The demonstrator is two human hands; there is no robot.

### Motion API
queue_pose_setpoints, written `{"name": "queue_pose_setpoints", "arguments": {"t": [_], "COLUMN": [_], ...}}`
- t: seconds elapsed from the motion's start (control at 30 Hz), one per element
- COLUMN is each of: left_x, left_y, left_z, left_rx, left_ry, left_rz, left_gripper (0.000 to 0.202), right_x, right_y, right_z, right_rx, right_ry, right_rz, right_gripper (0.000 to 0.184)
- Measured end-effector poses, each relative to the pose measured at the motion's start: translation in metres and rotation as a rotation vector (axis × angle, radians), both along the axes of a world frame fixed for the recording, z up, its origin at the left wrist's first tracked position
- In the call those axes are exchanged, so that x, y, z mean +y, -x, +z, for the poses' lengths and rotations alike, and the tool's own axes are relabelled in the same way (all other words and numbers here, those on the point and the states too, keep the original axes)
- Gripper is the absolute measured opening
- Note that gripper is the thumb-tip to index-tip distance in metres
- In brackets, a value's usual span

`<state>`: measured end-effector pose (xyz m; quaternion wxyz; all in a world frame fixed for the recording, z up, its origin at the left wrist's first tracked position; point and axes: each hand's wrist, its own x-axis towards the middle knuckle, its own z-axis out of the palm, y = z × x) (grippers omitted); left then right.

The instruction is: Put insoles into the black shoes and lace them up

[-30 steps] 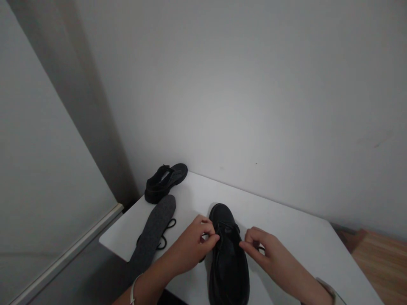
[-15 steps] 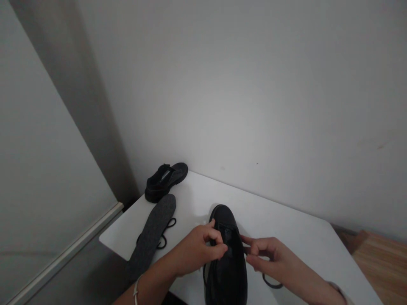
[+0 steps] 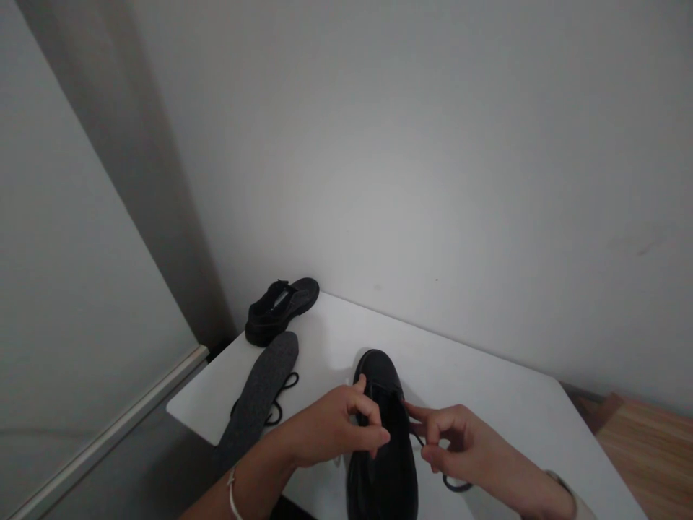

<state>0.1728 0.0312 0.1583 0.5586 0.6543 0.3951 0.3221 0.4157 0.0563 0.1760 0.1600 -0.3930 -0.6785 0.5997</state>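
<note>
A black shoe (image 3: 382,469) lies on the white table with its toe pointing away from me and its opening towards me. Over its left side is my left hand (image 3: 346,426), one finger against the upper near the toe, thumb and forefinger closed over the opening; what they pinch, if anything, is hidden. At the shoe's right side, my right hand (image 3: 458,440) pinches a black shoelace (image 3: 418,439) between thumb and forefinger, with a fingertip touching the upper. A loop of lace hangs down below that hand onto the table.
A second black shoe (image 3: 281,310) stands at the table's far left corner. In front of it a grey insole (image 3: 265,390) lies across the left edge, on top of a loose black lace (image 3: 277,412). A wall (image 3: 422,180) borders the white table (image 3: 476,375).
My right thumb and forefinger have drawn slightly away from the shoe, and a short stretch of lace now shows between them and it. My left thumb has shifted slightly towards me.
</note>
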Motion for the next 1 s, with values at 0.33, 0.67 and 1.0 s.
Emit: {"name": "queue_pose_setpoints", "arguments": {"t": [0.33, 0.67, 1.0], "left_x": [-0.009, -0.017, -0.007], "left_y": [0.016, 0.005, -0.001], "left_z": [0.008, 0.048, 0.06], "left_rx": [-0.024, -0.176, -0.124], "left_ry": [0.042, 0.001, -0.108], "left_rz": [0.141, 0.014, -0.029], "left_gripper": [0.024, 0.034, 0.031], "right_x": [-0.008, -0.017, -0.004], "right_y": [0.004, 0.026, 0.038], "right_z": [0.012, 0.049, 0.04], "right_rx": [-0.18, -0.005, 0.214], "right_ry": [-0.412, -0.287, -0.426], "right_rz": [-0.049, -0.038, -0.126], "right_gripper": [0.028, 0.033, 0.028]}}
